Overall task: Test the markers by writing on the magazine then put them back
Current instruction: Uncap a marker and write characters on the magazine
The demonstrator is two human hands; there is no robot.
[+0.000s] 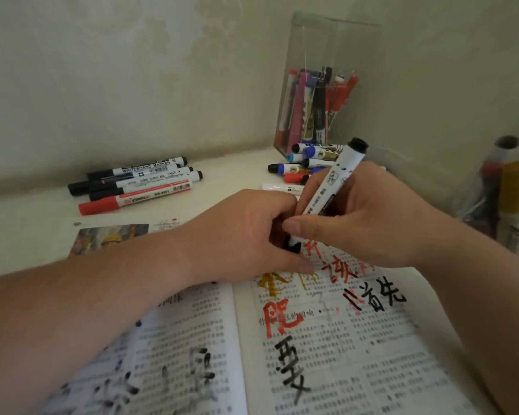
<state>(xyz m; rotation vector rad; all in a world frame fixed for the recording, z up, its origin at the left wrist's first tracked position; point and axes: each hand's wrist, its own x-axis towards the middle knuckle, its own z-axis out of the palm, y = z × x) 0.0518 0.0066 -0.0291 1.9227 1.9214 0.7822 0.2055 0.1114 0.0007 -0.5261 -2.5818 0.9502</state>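
The left grip (246, 232), curled round a black cap (286, 244), and the right grip (357, 217), round a marker (333, 181) slanting up and away, touch, with no gap between them. Beyond the left grip four markers (138, 184) lie in a row, with bare worktop (27, 223) to its outer side. Beyond the right grip a loose heap of markers (303, 164) lies against a clear box (318, 91) in the wall corner, blurred containers (510, 199) stand at its outer side, and nearer than both grips flat magazine (327, 363) pages lie free between the forearms.
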